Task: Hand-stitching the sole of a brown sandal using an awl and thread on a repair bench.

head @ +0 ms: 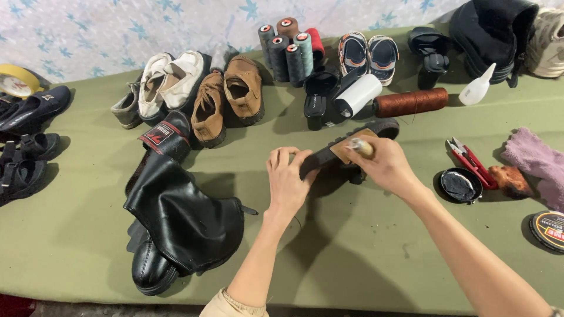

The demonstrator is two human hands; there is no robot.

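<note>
Head view: my left hand (288,179) grips the near end of a black sandal (341,154) with a tan insole, fingers curled over its edge. My right hand (385,167) is closed around a small pale applicator (360,147), tip pressed on the insole. The sandal sits mid-table on the green cloth (352,252), tilted up off the surface.

Just left: tall black boot (176,217) lying on its side. Behind: brown loafers (229,97), white shoes (167,79), thread cones (288,50), a brown thread spool (411,101), a white squeeze bottle (477,88). Right of my wrist: open polish tin (460,185), red snips (470,162), purple cloth (537,161).
</note>
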